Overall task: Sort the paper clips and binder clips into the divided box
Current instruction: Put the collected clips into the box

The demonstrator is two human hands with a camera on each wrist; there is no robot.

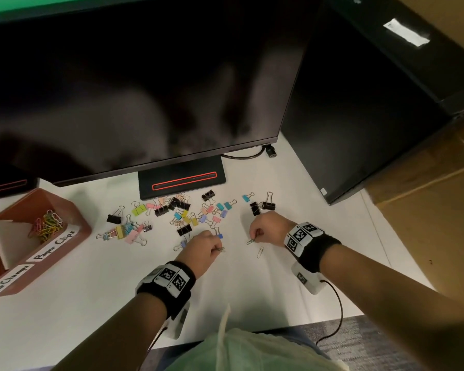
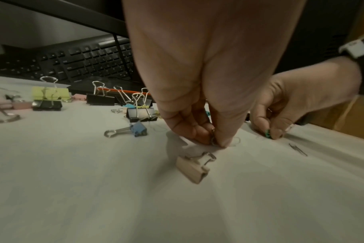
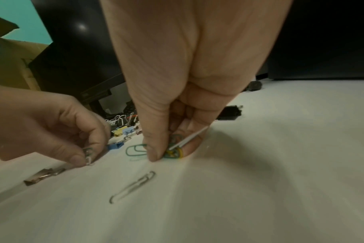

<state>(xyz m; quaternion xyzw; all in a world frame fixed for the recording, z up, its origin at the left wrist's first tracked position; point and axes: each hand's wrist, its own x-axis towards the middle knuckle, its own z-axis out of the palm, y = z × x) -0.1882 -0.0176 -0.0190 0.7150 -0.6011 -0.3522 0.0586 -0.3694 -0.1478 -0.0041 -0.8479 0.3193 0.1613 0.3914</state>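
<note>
Right hand (image 3: 172,139) pinching paper clips (image 3: 174,152) (green clip (image 3: 135,149) just beside).

Reddish-brown divided box (image 1: 73,210) with white handwritten labels (image 1: 54,245), pink, yellow and green paper clips (image 1: 46,224) inside, black, pink, yellow, teal and blue binder clips (image 1: 184,210) on a white table (image 1: 91,303), black-and-white checker-patterned wristbands (image 1: 302,236).

A scatter of small metal binder clips (image 1: 182,215) lies on the white tabletop (image 1: 91,303) before the dark flat monitor's base (image 1: 182,182). The reddish-brown divided box (image 1: 73,210) sits at left, coloured wire paper clips (image 1: 45,225) in its rear compartment. Nearer the table's front edge, a lone silver paper clip (image 1: 260,252) lies right of the scatter.
</note>
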